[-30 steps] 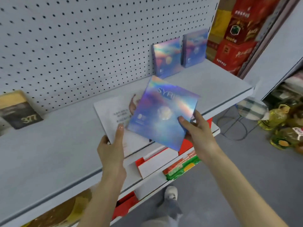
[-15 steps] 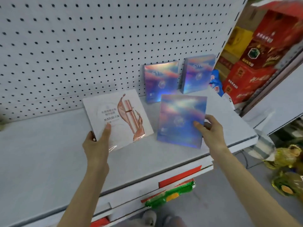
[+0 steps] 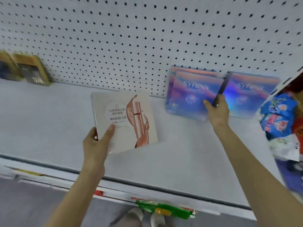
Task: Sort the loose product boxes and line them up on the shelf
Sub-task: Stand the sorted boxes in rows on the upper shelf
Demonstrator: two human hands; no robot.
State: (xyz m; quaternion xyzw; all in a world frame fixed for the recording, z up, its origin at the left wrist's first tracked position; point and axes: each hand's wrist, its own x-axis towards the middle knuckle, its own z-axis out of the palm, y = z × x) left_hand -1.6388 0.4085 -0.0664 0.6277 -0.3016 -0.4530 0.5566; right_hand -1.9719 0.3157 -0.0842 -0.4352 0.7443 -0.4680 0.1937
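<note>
My left hand (image 3: 96,143) grips the lower left corner of a white box with a pink swirl print (image 3: 124,120), held tilted over the grey shelf (image 3: 49,122). My right hand (image 3: 216,112) holds the right edge of a holographic blue box (image 3: 190,95), which stands against the pegboard in front of another box of the same kind. A third holographic box (image 3: 250,94) leans on the pegboard just to the right of that hand.
Two dark boxes with gold edges (image 3: 31,71) stand at the far left against the pegboard (image 3: 131,38). Blue printed packets (image 3: 278,115) are piled at the shelf's right end. Green packs (image 3: 164,208) stick out from the lower shelf.
My right hand carried the holographic box from mid-shelf back to the pegboard and stood it in front of the one there. The left hand kept the white box and lifted it slightly.
</note>
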